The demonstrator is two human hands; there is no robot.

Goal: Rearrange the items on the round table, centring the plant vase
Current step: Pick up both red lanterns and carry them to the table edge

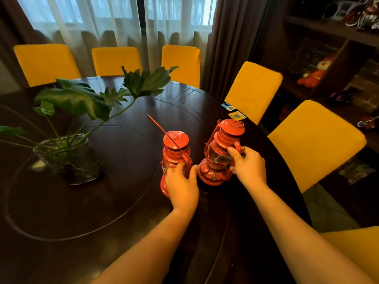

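Note:
A glass vase (69, 158) with long-stemmed green leaves stands on the left part of the dark round table (127, 201), inside the inlaid turntable ring. Two red lanterns stand to its right, side by side. My left hand (182, 187) is wrapped around the left lantern (175, 148), whose wire handle sticks up and back. My right hand (249, 165) grips the side frame of the right lantern (220, 154), which leans a little to the left. Both lanterns are near the table's right edge.
Yellow-covered chairs ring the table: three at the back (115, 60), two on the right (313, 144). Two small QR-code stickers (236, 115) lie near the right rim. Curtains hang behind, and dark shelves (332, 58) with objects stand at the right.

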